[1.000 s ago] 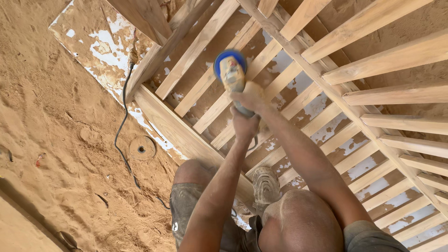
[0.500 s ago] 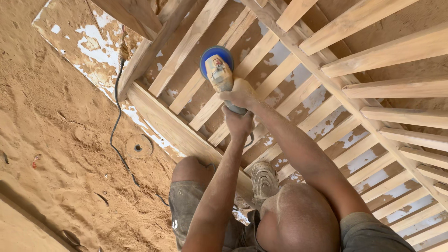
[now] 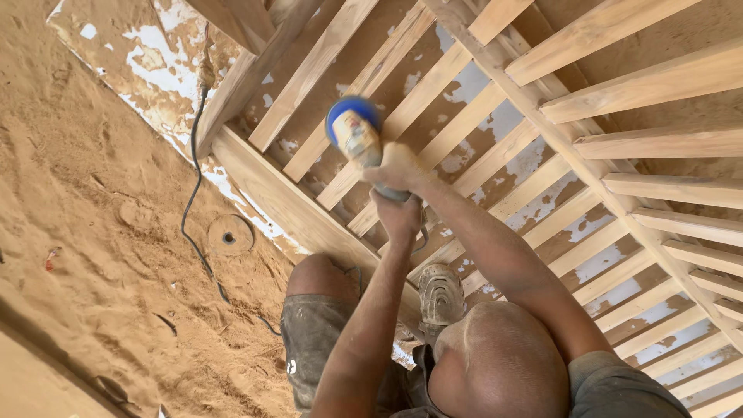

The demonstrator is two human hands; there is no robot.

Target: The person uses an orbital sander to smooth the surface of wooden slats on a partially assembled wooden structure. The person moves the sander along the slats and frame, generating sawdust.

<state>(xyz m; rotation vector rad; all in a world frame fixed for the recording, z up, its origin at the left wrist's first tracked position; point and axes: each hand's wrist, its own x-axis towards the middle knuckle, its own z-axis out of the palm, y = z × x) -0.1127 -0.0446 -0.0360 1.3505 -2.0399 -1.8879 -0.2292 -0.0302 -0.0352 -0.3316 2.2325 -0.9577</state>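
Slatted frame of pale sanded timber [image 3: 495, 155], lying flat over a sawdust-covered floor [image 3: 93, 255] with patches of white paint showing between the slats. Since the earlier views the blue-headed handheld power sander [image 3: 354, 133] has travelled slightly along one slat toward the frame's long side rail [image 3: 294, 209]; by judgement, the pass along this slat is under way rather than finished. The right hand [image 3: 398, 169] is closed around the sander's body just behind the head, and the left hand [image 3: 398, 217] is wrapped around its rear grip, both pressing the tool onto the slat. A black power cable [image 3: 193, 193] trails across the floor past a round sanding disc [image 3: 229, 235] lying in the dust. A dusty shoe [image 3: 441, 296] rests on the frame.
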